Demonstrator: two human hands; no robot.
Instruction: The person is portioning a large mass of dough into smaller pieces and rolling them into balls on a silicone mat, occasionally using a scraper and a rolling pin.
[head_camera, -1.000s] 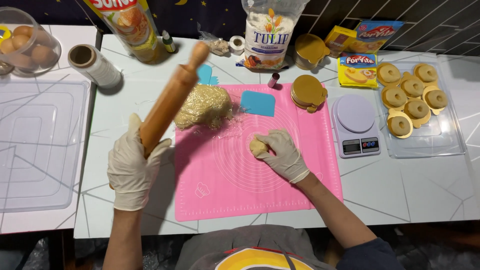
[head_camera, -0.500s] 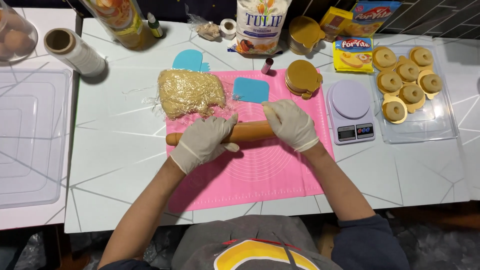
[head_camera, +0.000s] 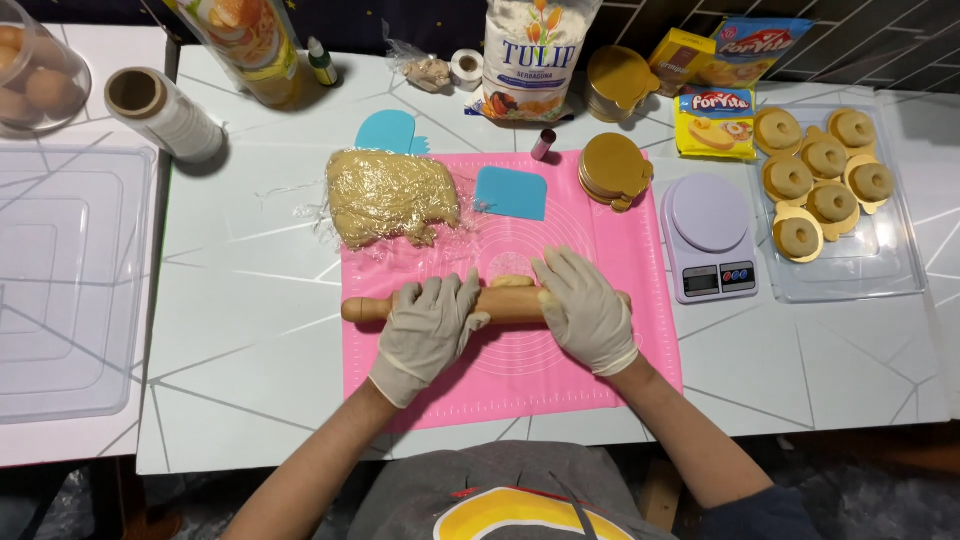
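A wooden rolling pin lies crosswise on the pink silicone mat. My gloved left hand presses down on its left half, and my gloved right hand rests on its right half. A small piece of dough peeks out just beyond the pin between my hands. A big lump of crumbly dough in clear wrap sits at the mat's far left corner.
A blue scraper, gold moulds and a small kitchen scale lie around the mat. A clear tray of ring-shaped pastries is at right, a clear tub at left. Flour bag, packets and a film roll line the far edge.
A second ago my left hand held the pin upright while my right hand cupped the dough piece. The pin then came down onto the mat, and both hands now press it over the dough.
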